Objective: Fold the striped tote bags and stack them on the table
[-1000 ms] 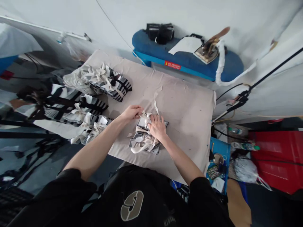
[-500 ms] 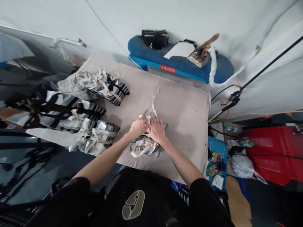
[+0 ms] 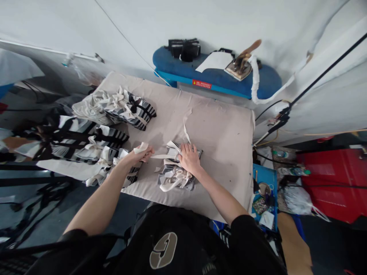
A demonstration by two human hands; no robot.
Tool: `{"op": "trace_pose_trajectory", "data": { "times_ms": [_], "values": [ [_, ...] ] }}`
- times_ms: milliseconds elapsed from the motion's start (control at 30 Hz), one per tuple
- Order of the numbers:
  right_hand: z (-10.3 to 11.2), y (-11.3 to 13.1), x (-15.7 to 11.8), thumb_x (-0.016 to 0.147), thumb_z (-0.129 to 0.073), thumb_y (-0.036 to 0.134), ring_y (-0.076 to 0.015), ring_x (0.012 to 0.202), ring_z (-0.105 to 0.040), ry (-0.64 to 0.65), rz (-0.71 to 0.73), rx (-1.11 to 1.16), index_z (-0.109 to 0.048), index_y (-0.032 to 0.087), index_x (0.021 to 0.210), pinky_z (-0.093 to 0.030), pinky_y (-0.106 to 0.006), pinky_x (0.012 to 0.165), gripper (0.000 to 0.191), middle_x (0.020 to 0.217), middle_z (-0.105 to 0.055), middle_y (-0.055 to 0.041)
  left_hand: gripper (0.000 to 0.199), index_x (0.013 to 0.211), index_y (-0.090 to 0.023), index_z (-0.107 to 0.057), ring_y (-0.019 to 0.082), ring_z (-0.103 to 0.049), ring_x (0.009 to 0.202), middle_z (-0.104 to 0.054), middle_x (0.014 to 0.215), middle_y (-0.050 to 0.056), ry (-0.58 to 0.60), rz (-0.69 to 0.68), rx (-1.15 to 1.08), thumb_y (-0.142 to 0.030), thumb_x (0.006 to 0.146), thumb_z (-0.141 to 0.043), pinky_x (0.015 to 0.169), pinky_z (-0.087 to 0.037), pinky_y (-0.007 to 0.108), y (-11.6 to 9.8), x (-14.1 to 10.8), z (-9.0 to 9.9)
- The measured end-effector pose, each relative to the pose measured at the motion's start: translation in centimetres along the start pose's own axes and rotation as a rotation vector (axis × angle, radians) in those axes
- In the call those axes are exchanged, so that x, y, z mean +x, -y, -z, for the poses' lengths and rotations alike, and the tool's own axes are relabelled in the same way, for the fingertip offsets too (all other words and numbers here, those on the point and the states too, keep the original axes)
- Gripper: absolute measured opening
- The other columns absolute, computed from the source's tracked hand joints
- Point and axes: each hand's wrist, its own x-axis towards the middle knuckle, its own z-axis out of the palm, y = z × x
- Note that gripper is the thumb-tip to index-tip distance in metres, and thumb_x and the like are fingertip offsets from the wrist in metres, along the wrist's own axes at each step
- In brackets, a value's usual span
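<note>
My left hand (image 3: 143, 153) is closed around one end of a cream fabric strip (image 3: 160, 156), which stretches taut from the fist to a small bundle of grey and black fabric pieces (image 3: 174, 168). A short tail of the strip sticks up above the fist. On top of the bundle, my right hand (image 3: 190, 157) lies flat with fingers extended, pressing the strip against it. Another length of the strip (image 3: 186, 128) runs away from the right fingertips across the cloth-covered table (image 3: 220, 141). Loops of cream strip (image 3: 177, 178) lie at the bundle's near end.
Tied striped bundles (image 3: 134, 110) are piled on the table's left side. Behind the table stands a blue ironing board (image 3: 218, 74) with an iron (image 3: 241, 68) on it. To the right are a blue tray (image 3: 262, 175) of small items and a red cover (image 3: 335, 179).
My left hand has moved left from the bundle, drawing the cream strip out taut. The right hand stays on the bundle.
</note>
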Motion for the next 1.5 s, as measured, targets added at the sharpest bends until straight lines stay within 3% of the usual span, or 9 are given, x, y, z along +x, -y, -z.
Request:
{"op": "trace_pose_trajectory", "data": {
  "times_ms": [100,167,333,500,667,833,967,1300,1500],
  "values": [
    [0.0,0.0,0.0,0.104,-0.045,0.037,-0.035,0.143,-0.043,0.009,-0.004,0.0,-0.038,0.002,0.155,-0.023,-0.053,0.123,0.062,0.15,-0.053,-0.0263,0.017,0.093,-0.022,-0.06,0.028,-0.067,0.082,-0.06,0.072,0.005,-0.28,-0.024,0.203,-0.039,0.088,-0.06,0.074,-0.054,0.042,-2.0,0.0,-0.3],
    [-0.1,-0.1,0.0,0.104,-0.044,0.036,-0.0354,0.143,-0.043,0.009,-0.001,-0.002,-0.038,0.001,0.154,-0.023,-0.054,0.123,0.062,0.15,-0.053,-0.0264,0.018,0.106,-0.021,-0.06,0.031,-0.066,0.108,-0.066,0.099,0.011,-0.38,-0.112,0.35,-0.026,0.09,-0.054,0.092,-0.052,0.046,-4.2,-0.2,-1.7],
    [-0.2,-0.1,0.0,0.103,-0.045,0.034,-0.0353,0.142,-0.044,-0.013,-0.004,-0.002,-0.041,0.003,0.153,-0.025,-0.054,0.122,0.059,0.149,-0.054,-0.0253,0.013,0.086,-0.019,-0.068,0.024,-0.071,0.091,-0.073,0.102,0.011,-0.099,-0.236,0.523,-0.023,0.091,-0.056,0.082,-0.053,0.033,-7.4,-1.0,-8.2],
    [-0.2,0.0,-0.1,0.104,-0.043,0.034,-0.0344,0.141,-0.044,-0.031,0.003,0.003,-0.04,0.004,0.153,-0.025,-0.054,0.122,0.058,0.147,-0.056,-0.0241,0.02,0.089,-0.02,-0.069,0.028,-0.072,0.099,-0.076,0.099,0.014,-0.086,-0.003,0.472,-0.023,0.093,-0.05,0.081,-0.051,0.033,-6.7,-1.2,-11.9],
    [-0.4,0.0,-0.1,0.102,-0.044,0.031,-0.0349,0.144,-0.042,0.001,-0.026,-0.003,-0.038,0.001,0.154,-0.023,-0.054,0.122,0.06,0.151,-0.052,-0.0256,0.014,0.076,-0.02,-0.057,0.017,-0.062,0.065,-0.057,0.063,0.001,0.063,0.142,-0.023,-0.024,0.088,-0.054,0.06,-0.043,0.025,-7.1,0.1,-11.6],
    [-0.4,0.1,-0.5,0.103,-0.043,0.033,-0.0342,0.146,-0.04,-0.001,0.002,-0.004,-0.033,0.0,0.157,-0.022,-0.053,0.123,0.064,0.155,-0.049,-0.0252,0.026,0.063,-0.022,-0.042,0.008,-0.025,0.038,-0.025,0.047,-0.009,0.3,0.207,-0.119,-0.023,0.089,-0.046,0.041,-0.025,0.022,-7.1,1.8,-9.0],
    [-0.4,0.2,-0.7,0.102,-0.043,0.032,-0.0349,0.147,-0.039,0.008,-0.011,0.001,-0.032,0.0,0.157,-0.022,-0.053,0.124,0.065,0.155,-0.049,-0.024,0.021,0.061,-0.02,-0.049,0.007,-0.027,0.037,-0.032,0.043,-0.007,0.402,0.214,-0.083,-0.022,0.08,-0.057,0.038,-0.023,0.021,-6.6,2.3,-8.1],
    [-0.4,0.3,-0.6,0.103,-0.042,0.033,-0.0349,0.146,-0.04,-0.002,-0.004,-0.002,-0.033,-0.001,0.157,-0.021,-0.053,0.124,0.065,0.155,-0.05,-0.0242,0.02,0.055,-0.018,-0.055,0.022,-0.067,0.08,-0.055,0.056,0.003,0.075,0.152,0.104,-0.013,0.07,-0.067,0.069,-0.043,0.025,-6.7,2.6,-11.5],
    [-0.6,0.3,-1.0,0.102,-0.044,0.035,-0.0348,0.146,-0.04,-0.024,0.006,0.004,-0.034,0.002,0.157,-0.024,-0.054,0.123,0.065,0.155,-0.05,-0.0237,0.035,0.054,-0.021,-0.046,0.009,-0.035,0.042,-0.031,0.043,-0.006,0.146,0.112,-0.089,-0.027,0.086,-0.06,0.048,-0.033,0.023,-7.4,3.1,-9.1]
  ]
}}
